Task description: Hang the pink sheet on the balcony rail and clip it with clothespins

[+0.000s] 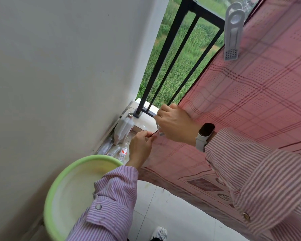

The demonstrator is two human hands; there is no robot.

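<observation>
On a balcony corner, I hold the sheet [250, 94] by its lower edge, both hands low against the rail [174, 54]. The sheet already hangs over the rail, filling the view from 12 to 4 o'clock, with one grey clothespin [232, 30] clamped on it at about 1 o'clock. My right hand [175, 125] is clenched on the sheet's side hem near the foot of the bars; something pale shows under its fingers, perhaps a second clothespin, though I cannot tell. My left hand [141, 145], at 7 o'clock from the right and just beside it, pinches the dark hem between thumb and fingertips. The hem runs between the two grips, its long axis climbing toward 1 o'clock along the bars. I judge the step is straightening this edge; the right hand is nearer the rail and better placed to clip. A green basin [63, 197] sits at 8 o'clock beside the wall, bottles [123, 129] in the corner.
</observation>
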